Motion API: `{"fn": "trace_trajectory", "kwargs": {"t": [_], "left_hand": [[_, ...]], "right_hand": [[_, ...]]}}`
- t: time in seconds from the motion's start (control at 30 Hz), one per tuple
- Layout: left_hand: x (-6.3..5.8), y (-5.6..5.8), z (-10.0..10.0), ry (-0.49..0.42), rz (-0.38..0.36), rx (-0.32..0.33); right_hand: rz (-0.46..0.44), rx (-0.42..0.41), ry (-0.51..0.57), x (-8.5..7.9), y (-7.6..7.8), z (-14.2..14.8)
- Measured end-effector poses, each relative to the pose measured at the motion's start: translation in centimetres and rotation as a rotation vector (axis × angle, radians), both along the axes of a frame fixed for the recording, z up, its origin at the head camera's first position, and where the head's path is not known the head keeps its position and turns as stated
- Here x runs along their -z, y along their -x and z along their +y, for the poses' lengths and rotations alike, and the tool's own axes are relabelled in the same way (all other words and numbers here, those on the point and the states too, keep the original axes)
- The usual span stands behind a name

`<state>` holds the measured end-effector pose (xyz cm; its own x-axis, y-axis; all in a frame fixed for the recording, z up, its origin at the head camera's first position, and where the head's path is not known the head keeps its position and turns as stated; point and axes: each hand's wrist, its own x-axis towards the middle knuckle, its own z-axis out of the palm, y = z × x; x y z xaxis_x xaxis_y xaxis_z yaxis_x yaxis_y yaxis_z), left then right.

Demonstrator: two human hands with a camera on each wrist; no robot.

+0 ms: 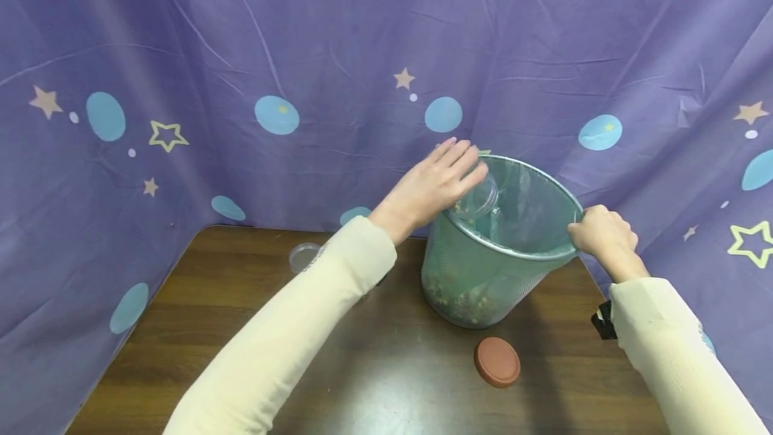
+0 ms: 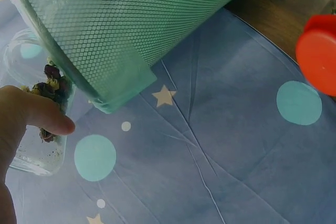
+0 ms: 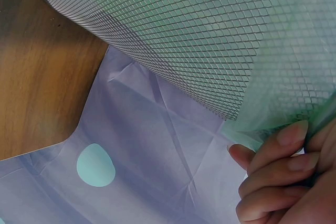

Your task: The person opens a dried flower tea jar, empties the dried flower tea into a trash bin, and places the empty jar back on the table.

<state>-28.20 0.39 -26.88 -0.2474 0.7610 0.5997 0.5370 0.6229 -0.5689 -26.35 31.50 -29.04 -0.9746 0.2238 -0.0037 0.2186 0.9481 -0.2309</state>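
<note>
My left hand [image 1: 433,183] holds a clear jar [image 1: 485,199] tipped at the rim of a mesh waste bin [image 1: 477,257] lined with a translucent green bag. In the left wrist view, dark and yellowish dried pieces [image 2: 51,83], like dried flower buds, lie in the jar near its mouth. The thumb [image 2: 47,115] lies along the jar's side. My right hand [image 1: 606,237] grips the bin's rim on the right, its fingers [image 3: 278,150] curled over rim and bag. The bin leans on the table, with small pieces [image 1: 461,304] showing through its lower wall.
A reddish-brown round lid [image 1: 498,362] lies on the wooden table [image 1: 386,361] in front of the bin. A clear round dish or lid [image 1: 303,257] sits at the back left, partly behind my left sleeve. A patterned purple curtain [image 1: 338,45] hangs behind.
</note>
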Motion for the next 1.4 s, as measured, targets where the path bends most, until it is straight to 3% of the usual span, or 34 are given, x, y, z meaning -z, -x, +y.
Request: {"fn": "trace_trajectory", "kwargs": {"t": [0.2, 0.37, 0.47, 0.83, 1.1, 1.23, 1.4], "left_hand": [[0.0, 0.0, 0.0, -0.019, -0.030, -0.028], [-0.3, -0.3, -0.1, -0.020, -0.191, -0.125], [-0.7, -0.4, -0.3, -0.050, -0.293, -0.151], [-0.8, -0.3, -1.4, -0.250, -0.625, -0.170], [-0.6, -0.2, -1.6, -0.397, -0.784, -0.157], [-0.6, -0.1, -1.5, -0.511, -0.861, -0.156], [-0.4, 0.1, -1.2, -0.719, -0.997, -0.141]], "right_hand": [[0.003, 0.004, -0.004, -0.1, 0.2, 0.0], [-0.001, 0.008, -0.003, -0.1, 0.2, -0.1], [0.001, 0.007, -0.001, -0.1, 0.2, -0.1], [-0.012, 0.005, -0.001, 0.2, 0.2, 0.0], [0.004, 0.004, 0.007, 0.2, 0.2, 0.0], [0.008, 0.007, 0.010, 0.2, 0.2, 0.1], [0.009, 0.010, 0.010, 0.2, 0.2, 0.1]]}}
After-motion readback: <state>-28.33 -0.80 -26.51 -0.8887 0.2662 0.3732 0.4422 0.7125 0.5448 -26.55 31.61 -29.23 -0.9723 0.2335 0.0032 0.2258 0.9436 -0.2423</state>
